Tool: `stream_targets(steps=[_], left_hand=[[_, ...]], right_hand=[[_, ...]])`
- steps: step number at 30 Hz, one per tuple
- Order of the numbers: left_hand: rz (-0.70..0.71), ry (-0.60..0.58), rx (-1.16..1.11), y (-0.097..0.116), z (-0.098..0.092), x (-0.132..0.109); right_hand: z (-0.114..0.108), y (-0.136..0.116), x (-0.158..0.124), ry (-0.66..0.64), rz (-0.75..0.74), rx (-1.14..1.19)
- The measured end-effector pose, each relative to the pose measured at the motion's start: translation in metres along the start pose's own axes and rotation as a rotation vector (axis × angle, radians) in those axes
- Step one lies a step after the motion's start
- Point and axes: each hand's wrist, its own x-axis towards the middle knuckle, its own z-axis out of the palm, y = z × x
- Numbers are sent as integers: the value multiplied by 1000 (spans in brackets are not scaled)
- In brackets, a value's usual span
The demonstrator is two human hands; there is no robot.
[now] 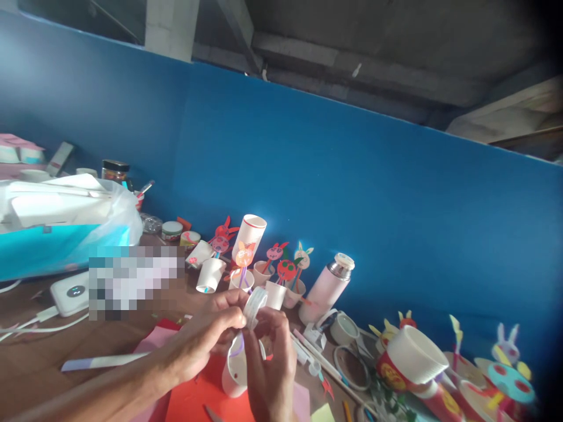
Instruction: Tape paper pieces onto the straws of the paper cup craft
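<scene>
While the fingertips (236,317) of the left hand (197,346) pinch the edge of a ribbed white cap (254,308), the fingers (268,328) of the right hand (268,375) curl around it from the other side, so both hands are nearly closed and share hold of it. A purple strip (237,346) curves down between the hands toward a small white paper cup (234,375), which sits just below them (its top is mostly hidden by the fingers) above a sheet of red paper (206,392). Pink paper (153,340) lies beside the red sheet on a wooden table (26,363). Farther out stand paper cups holding cut-out animal faces on straws (285,269), a pale pink flask (325,287), and a white power bank (70,293). A large white cup with red print (411,357) lies to the right, and a blue wall (308,146) rises behind everything.
</scene>
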Motion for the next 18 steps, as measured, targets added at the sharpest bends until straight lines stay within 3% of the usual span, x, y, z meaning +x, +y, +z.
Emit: stream_targets(steps=[5, 10, 18], left_hand=[[-18, -3, -2, -4, 0, 1], [32, -98, 33, 1, 0, -3], [-32, -34, 12, 3, 3, -2]], right_hand=[[-2, 1, 1, 9, -60, -32], [-2, 1, 2, 23, -29, -23], [2, 3, -1, 32, -13, -21]])
